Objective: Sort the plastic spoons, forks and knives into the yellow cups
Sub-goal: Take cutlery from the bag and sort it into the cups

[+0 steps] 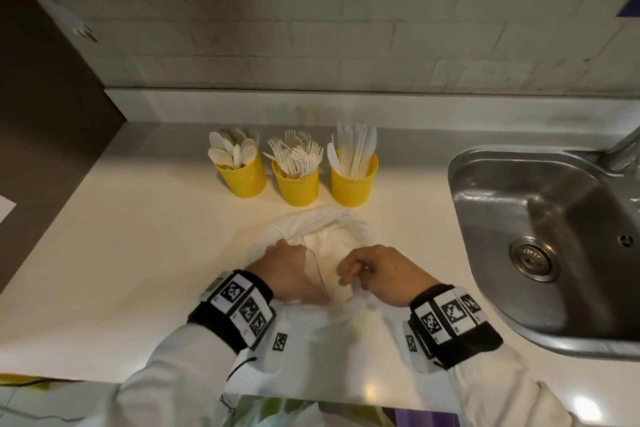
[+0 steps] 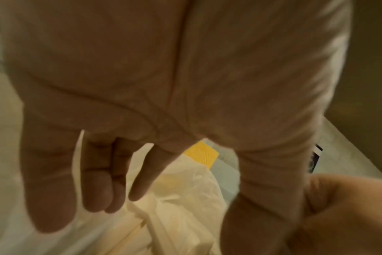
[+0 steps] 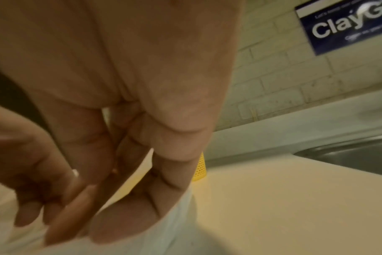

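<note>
Three yellow mesh cups stand in a row at the back of the counter: one with spoons (image 1: 242, 180), one with forks (image 1: 298, 189), one with knives (image 1: 353, 189). In front of them lies a crumpled white plastic bag (image 1: 325, 222) with pale contents that I cannot make out. My left hand (image 1: 294, 270) lies on the bag's near left side. Its fingers (image 2: 94, 181) hang straight over the plastic (image 2: 181, 207). My right hand (image 1: 377, 270) is beside it, and its curled fingers (image 3: 142, 172) pinch the bag's rim (image 3: 168, 233).
A steel sink (image 1: 554, 236) with a tap (image 1: 623, 146) fills the right side. A dark panel (image 1: 41, 114) borders the counter on the left, and a brick wall stands behind the cups. A blue sign (image 3: 342, 25) hangs on the wall.
</note>
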A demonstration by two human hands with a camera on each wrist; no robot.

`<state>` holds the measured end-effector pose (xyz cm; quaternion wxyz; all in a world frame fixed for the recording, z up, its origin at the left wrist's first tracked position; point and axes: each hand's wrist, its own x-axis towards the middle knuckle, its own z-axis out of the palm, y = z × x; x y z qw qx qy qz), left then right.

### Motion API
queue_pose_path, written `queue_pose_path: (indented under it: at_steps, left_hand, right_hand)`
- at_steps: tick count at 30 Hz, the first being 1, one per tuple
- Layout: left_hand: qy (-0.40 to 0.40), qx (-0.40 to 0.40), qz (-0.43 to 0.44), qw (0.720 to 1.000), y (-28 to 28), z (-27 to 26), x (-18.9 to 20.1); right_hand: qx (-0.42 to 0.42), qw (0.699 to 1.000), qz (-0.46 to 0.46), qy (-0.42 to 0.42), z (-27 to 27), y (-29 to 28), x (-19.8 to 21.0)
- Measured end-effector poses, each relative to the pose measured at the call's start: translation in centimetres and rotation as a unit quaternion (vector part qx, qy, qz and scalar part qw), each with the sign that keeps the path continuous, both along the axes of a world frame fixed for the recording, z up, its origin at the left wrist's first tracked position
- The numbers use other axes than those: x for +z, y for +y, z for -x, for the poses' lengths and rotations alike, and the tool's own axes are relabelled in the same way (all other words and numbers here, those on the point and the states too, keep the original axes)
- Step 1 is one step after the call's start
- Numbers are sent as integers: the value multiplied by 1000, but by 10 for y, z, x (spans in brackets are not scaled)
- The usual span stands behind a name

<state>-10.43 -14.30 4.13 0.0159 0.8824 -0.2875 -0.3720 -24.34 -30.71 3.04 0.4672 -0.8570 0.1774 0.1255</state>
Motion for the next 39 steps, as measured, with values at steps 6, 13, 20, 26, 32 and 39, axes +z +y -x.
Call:
queue_pose_path:
  at_steps: [6,13,20,26,32,39]
  left_hand:
    - [-133,50,87,986,-26,15,-11]
    - [-119,62,106,985,-26,15,-8]
    - [-85,41,14,995,-18,22,-13]
    - [-124,49,18,991,-21,30,-27]
    - [-128,66,23,989,-27,34,-31]
    - [-145,77,69,984,-31,37,-37]
  right_hand:
    - [88,993,48,61,3,6,-2]
    - [159,964,181,114,-5,20,-12]
    - [157,963,210,67,2,20,-22]
    - [155,958,228,71,5,18,-26]
    - [181,944,258,96,8,21,-25]
    - [104,970,200,89,2,22,-25]
